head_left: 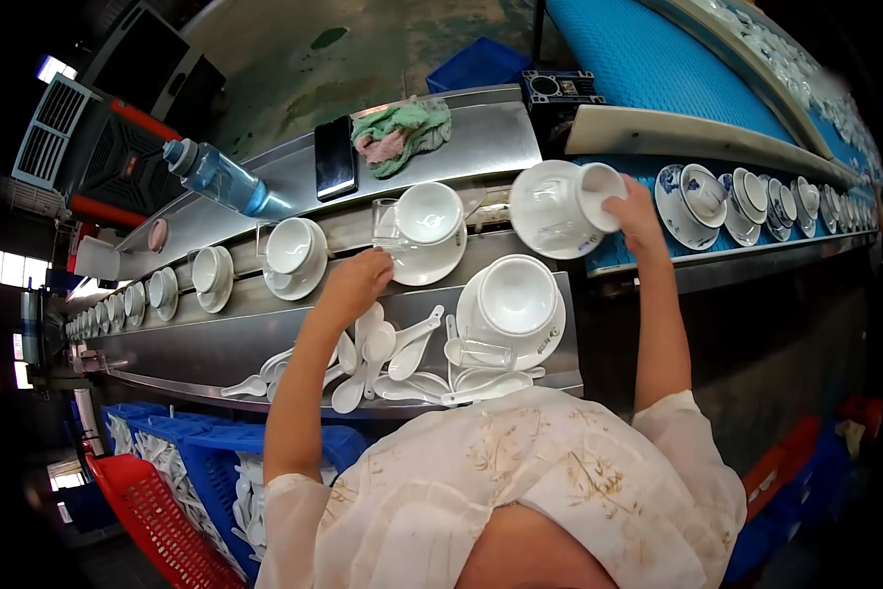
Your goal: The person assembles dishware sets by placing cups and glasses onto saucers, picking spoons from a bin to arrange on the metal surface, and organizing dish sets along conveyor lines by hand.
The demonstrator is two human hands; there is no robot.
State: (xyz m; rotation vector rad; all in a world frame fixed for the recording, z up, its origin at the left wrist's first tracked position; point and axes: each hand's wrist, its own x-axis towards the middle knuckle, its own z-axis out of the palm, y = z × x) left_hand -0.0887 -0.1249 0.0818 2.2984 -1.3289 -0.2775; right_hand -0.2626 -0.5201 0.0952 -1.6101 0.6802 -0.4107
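Observation:
My right hand (636, 218) grips a white bowl (598, 194), tilted on its side over the right part of a white plate (547, 236). My left hand (363, 283) has its fingers pinched together at the left rim of another plate (424, 269); whatever they hold is hidden. On that plate stand a white bowl (429, 212) and a small clear glass (386, 222). Below my left hand lies a heap of white spoons (380, 342). Closer to my body, a plate (549, 348) carries a bowl (518, 294), with a glass (481, 354) lying near its front rim.
Bowl-and-plate sets (212, 270) line the conveyor leftward; blue-patterned sets (692, 201) stand on the blue belt (623, 253) at right. A phone (335, 159), green cloth (402, 133) and water bottle (220, 177) rest on the far ledge. Blue (201, 442) and red baskets (152, 510) stand lower left.

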